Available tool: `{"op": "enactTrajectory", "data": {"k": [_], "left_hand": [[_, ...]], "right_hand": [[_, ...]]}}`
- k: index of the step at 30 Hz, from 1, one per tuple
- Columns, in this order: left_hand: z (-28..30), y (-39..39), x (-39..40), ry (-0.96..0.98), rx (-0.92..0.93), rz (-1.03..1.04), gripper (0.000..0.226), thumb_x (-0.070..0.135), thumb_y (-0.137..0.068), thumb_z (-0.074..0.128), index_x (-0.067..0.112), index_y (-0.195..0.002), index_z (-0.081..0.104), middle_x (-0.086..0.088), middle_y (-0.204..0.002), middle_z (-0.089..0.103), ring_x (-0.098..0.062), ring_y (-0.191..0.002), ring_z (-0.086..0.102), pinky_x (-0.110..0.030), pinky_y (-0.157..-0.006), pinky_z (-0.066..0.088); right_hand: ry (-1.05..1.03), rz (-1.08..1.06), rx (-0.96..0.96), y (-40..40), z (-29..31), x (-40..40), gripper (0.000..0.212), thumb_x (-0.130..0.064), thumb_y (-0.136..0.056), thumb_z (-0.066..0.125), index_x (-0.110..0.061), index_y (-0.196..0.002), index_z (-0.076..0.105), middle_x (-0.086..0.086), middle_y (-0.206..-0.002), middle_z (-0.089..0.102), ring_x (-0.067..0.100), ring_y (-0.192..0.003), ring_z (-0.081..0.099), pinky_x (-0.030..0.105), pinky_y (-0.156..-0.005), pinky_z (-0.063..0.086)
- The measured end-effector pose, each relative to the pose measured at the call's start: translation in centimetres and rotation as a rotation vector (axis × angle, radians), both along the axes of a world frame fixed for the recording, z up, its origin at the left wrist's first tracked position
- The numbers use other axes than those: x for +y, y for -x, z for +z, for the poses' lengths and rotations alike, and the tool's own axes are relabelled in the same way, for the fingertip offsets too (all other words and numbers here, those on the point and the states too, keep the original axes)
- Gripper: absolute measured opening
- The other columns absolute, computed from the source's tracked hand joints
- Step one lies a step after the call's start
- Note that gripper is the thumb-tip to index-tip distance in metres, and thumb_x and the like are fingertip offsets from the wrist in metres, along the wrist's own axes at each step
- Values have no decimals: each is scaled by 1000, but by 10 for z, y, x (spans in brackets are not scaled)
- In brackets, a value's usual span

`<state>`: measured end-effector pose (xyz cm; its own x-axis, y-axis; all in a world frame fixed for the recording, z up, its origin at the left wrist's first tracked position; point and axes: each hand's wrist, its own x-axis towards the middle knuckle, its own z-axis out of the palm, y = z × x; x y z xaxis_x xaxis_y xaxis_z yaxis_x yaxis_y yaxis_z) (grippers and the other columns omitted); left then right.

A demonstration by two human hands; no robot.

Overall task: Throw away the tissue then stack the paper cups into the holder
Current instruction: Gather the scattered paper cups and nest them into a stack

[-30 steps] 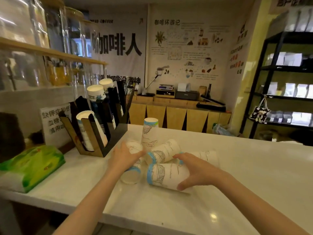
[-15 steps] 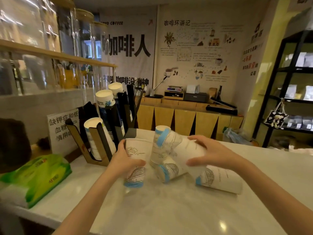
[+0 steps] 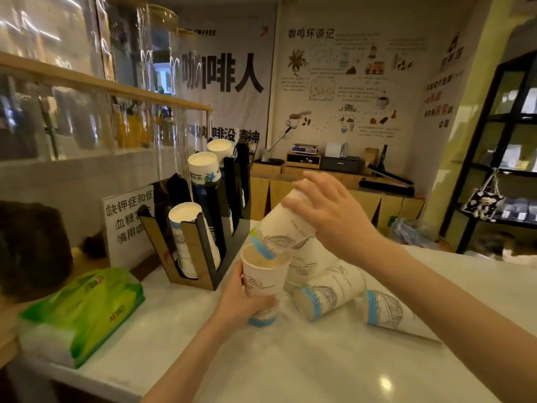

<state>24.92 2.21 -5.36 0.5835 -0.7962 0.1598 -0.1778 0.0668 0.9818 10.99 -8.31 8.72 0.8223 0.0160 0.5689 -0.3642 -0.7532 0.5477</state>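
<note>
My left hand grips a white paper cup upright, mouth up, just above the counter. My right hand holds a second paper cup tilted, its blue-banded base dipping into the mouth of the first. Two more cups lie on their sides on the white counter to the right, and another stands behind them. The black and wood cup holder stands at the left with stacks of cups in its slots. No loose tissue is in view.
A green tissue pack lies at the counter's left edge. A printed sign leans behind the holder. A glass shelf with jars runs along the left. A black shelving unit stands at the far right.
Both hands lifted cups off the counter. The left cup was turned mouth up, and the right hand tilted its cup so that the base now enters the left cup.
</note>
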Motion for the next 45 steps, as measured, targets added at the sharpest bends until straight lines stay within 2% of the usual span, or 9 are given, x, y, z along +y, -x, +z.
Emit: {"op": "enactTrajectory", "data": {"k": [8,11,14,20,25,29,33,37,45], "left_hand": [[1,0,1,-17,-69,-3,77,8,-63,79,28,-122,34,25,-98,45,-3,-102,42,-24,-85,39],[-2,-2,2,-9,-82,-22,77,10,-62,80,32,-119,33,18,-105,50,-7,-105,46,-24,-86,41],[-3,-2,3,14,-84,-26,78,12,-61,80,32,-121,35,10,-112,54,-9,-106,50,-20,-82,44],[2,-1,2,7,-138,3,77,7,-66,76,20,-130,35,12,-105,51,-5,-99,52,-8,-60,45],[3,-2,5,-16,-114,-38,94,12,-62,80,23,-137,25,6,-123,45,-16,-121,42,-32,-96,42],[22,2,16,38,-205,62,121,19,-56,84,32,-143,0,2,-153,21,-14,-139,21,-41,-112,25],[53,32,19,227,-487,201,105,28,-60,80,31,-141,13,13,-145,24,1,-128,19,-28,-108,23],[64,67,1,333,-677,54,76,37,-66,74,37,-127,29,19,-125,34,2,-118,32,-20,-100,31],[47,99,-82,-20,-866,-224,75,33,-74,68,23,-137,27,2,-146,31,-14,-133,27,-26,-107,25]], "right_hand": [[30,57,321,-29,-45,31,86,-16,-47,87,-23,-125,52,5,-132,56,31,-127,46,47,-105,34],[-249,160,305,-28,-51,37,97,-3,-64,76,-25,-142,24,4,-153,29,24,-141,22,42,-113,18],[-679,158,247,-29,-58,44,95,-10,-78,64,-30,-146,0,-3,-158,0,15,-143,4,30,-111,23],[-588,172,181,-34,-85,44,78,-27,-79,59,-14,-145,20,4,-154,25,17,-143,13,29,-117,1],[-867,199,49,-23,-74,43,76,-27,-80,63,-24,-144,22,-4,-153,24,9,-142,12,20,-112,6],[-1024,95,-169,6,-73,27,75,-24,-76,66,-24,-141,28,-3,-149,32,10,-138,23,29,-115,20],[-1128,-66,-363,52,-82,2,71,-21,-76,69,-20,-137,33,-1,-144,38,12,-131,31,22,-105,24],[-1234,-217,-530,96,-87,-28,76,-22,-72,74,-22,-137,34,1,-144,39,18,-131,34,30,-104,28],[-1422,-353,-562,164,-96,-78,91,-27,-64,80,-27,-140,28,4,-148,33,23,-134,31,41,-105,33]]}}
